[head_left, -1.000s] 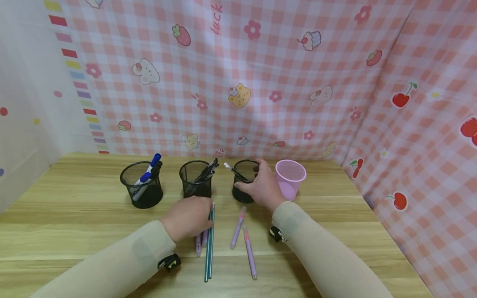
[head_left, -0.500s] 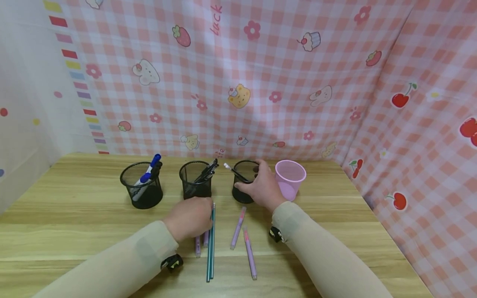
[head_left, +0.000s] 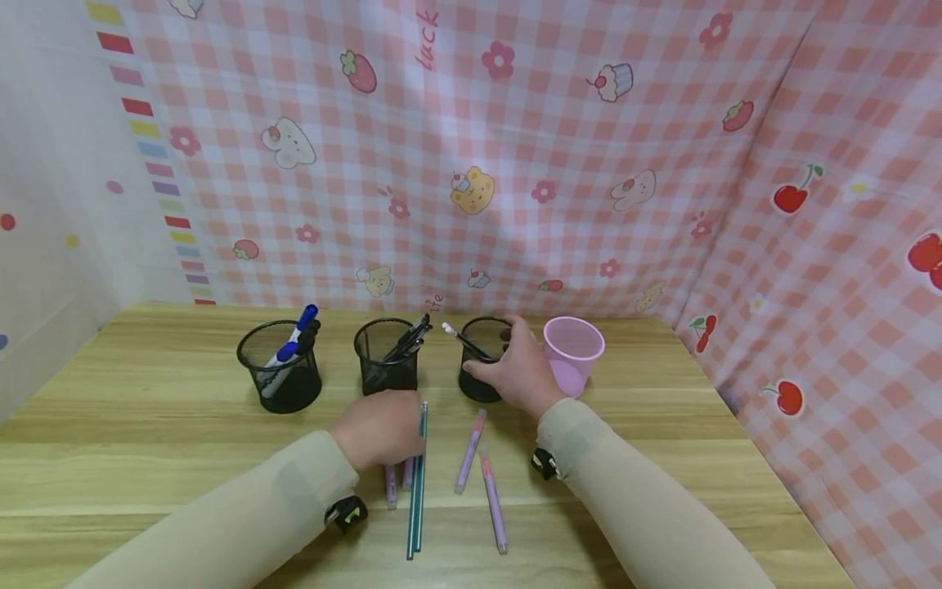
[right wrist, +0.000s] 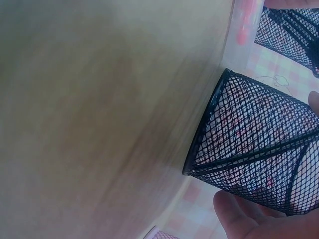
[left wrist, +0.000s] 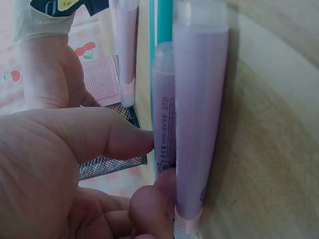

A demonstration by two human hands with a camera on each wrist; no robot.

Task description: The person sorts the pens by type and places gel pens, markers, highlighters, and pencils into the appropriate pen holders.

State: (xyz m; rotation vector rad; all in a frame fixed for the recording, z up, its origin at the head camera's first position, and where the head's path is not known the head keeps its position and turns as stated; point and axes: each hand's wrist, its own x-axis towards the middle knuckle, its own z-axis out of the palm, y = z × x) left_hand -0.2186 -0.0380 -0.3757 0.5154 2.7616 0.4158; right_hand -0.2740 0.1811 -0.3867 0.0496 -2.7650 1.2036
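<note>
My left hand is low over the table, its thumb and a finger pinching a purple highlighter. Another purple highlighter lies right beside it, and two teal pencils lie along the thumb side. My right hand grips a black mesh pen holder from its right, thumb and fingers on opposite sides. Inside that upright holder leans a dark pencil with a white end. Two more highlighters with pink sections, one and another, lie between the arms.
Left of the gripped holder stands a black mesh holder with black pens. Farther left, another black mesh holder contains blue and black markers. A pink mesh holder is just right of my right hand. Checked cloth hangs behind the table.
My left hand has shifted slightly right, and the highlighter and teal pencils beside it have slid a little right too. My right hand and its holder have stayed still.
</note>
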